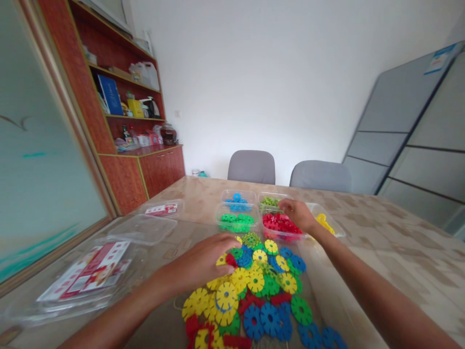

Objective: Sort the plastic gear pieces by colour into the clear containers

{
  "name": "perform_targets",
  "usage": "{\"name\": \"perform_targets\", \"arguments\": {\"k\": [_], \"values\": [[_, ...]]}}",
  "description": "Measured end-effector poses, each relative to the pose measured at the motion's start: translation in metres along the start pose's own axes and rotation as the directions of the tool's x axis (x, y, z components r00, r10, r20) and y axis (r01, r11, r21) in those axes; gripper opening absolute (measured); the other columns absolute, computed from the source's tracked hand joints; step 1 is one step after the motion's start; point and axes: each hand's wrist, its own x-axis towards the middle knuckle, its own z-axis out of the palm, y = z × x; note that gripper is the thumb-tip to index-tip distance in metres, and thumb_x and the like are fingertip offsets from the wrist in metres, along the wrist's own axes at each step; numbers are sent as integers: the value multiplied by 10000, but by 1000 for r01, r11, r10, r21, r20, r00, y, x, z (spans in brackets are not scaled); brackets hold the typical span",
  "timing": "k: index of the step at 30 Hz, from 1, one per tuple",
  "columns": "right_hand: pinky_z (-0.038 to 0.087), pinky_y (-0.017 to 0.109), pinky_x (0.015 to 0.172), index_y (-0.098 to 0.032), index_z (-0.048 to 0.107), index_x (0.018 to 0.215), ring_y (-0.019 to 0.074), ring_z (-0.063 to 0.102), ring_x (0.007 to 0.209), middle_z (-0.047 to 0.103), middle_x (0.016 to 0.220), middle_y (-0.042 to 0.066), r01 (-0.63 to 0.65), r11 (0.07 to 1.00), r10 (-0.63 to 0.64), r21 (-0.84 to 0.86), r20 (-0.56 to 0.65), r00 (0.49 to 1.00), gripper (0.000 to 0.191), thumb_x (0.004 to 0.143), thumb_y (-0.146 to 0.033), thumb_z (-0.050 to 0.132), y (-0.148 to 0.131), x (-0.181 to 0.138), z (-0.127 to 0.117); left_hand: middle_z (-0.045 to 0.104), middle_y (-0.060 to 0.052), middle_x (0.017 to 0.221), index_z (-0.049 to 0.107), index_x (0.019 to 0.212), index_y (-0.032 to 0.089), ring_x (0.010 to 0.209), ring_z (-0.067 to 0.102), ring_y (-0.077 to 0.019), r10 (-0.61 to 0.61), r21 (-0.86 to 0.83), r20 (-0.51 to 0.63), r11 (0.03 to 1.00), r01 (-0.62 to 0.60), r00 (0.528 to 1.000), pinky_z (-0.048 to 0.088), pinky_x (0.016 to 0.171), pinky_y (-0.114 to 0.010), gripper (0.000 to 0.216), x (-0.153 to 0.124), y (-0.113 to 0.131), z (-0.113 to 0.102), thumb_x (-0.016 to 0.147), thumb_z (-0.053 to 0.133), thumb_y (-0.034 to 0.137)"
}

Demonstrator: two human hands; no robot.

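A heap of flat plastic snowflake discs point(254, 295) in yellow, blue, green and red lies on the table in front of me. My left hand point(203, 259) rests on the heap's left edge, fingers curled over a yellow disc and a red one. My right hand point(298, 213) reaches out over the clear tub of red discs point(281, 227), its fingers closed near the tub of light green discs point(269, 201). What those fingers hold is hidden. Other tubs hold blue discs point(238, 199), green discs point(237, 222) and yellow discs point(325, 223).
Clear lids point(143, 228) and a box with a red-and-white printed sheet point(87, 274) lie at the left. Two grey chairs point(251, 166) stand behind the marble-patterned table point(381, 242). A wooden shelf unit point(123, 111) fills the left wall.
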Motion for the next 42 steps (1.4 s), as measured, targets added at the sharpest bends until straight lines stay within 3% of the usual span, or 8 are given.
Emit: {"name": "perform_targets", "arguments": {"k": [6,13,18,24,29,32,38,42], "values": [[522,285,683,-196,694,926,190,667,768,729,863,28,129,987,-146,91,209,967,237,884,-136,468,-10,-67,-4,598,-56,1238,543,1291,252,1125,560,-300,-44,48,205,998,35,978,432,943,-361,611,-12,-18,-14,741,746,425],[476,484,916,-108,650,1146,327,589,1058,648,1154,195,133,991,-117,-27,330,937,350,830,-121,500,-3,-133,6,529,-103,1352,465,1370,210,1216,495,-317,-103,41,264,995,96,959,375,1006,-369,722,-6,1,3,712,756,271],[509,398,857,-192,638,1116,252,614,976,662,1077,116,153,973,-206,174,347,915,258,908,-185,486,-25,-138,3,566,-57,1280,502,1301,253,1143,534,-265,-19,-81,291,996,45,956,402,939,-319,581,-3,16,3,760,713,233],[508,358,839,-207,629,1078,217,618,948,658,1026,75,159,964,-214,212,273,938,233,906,-135,490,-51,-136,-1,600,-28,1052,576,1008,218,963,572,-243,-50,66,235,997,35,971,413,780,-289,320,-12,27,3,753,737,324],[422,372,1033,-223,563,1266,215,537,1150,610,1235,70,309,922,-374,233,335,865,376,914,-109,502,-74,-142,14,588,-55,1122,571,1077,212,999,569,-274,16,141,276,988,-57,961,411,787,-303,491,-14,39,25,676,819,346],[412,403,1051,-197,557,1288,249,524,1173,592,1273,92,317,936,-351,150,385,853,378,914,-145,538,-80,-144,22,603,-32,1074,575,1012,213,950,579,-248,18,144,275,988,-60,961,400,738,-278,424,-12,41,32,681,829,289],[503,345,884,-178,654,1034,220,598,966,647,1009,68,243,963,-268,112,384,884,170,946,-162,510,-76,-141,22,628,36,819,565,784,190,769,582,-143,60,21,265,997,-68,962,354,643,-212,152,-6,32,25,771,665,75],[505,329,818,-199,669,1027,212,613,917,657,965,61,221,965,-255,141,311,916,222,971,-170,455,-69,-140,20,645,30,862,602,858,194,812,590,-151,21,-3,234,1000,-21,972,375,684,-212,115,-5,27,10,792,662,121]]}}
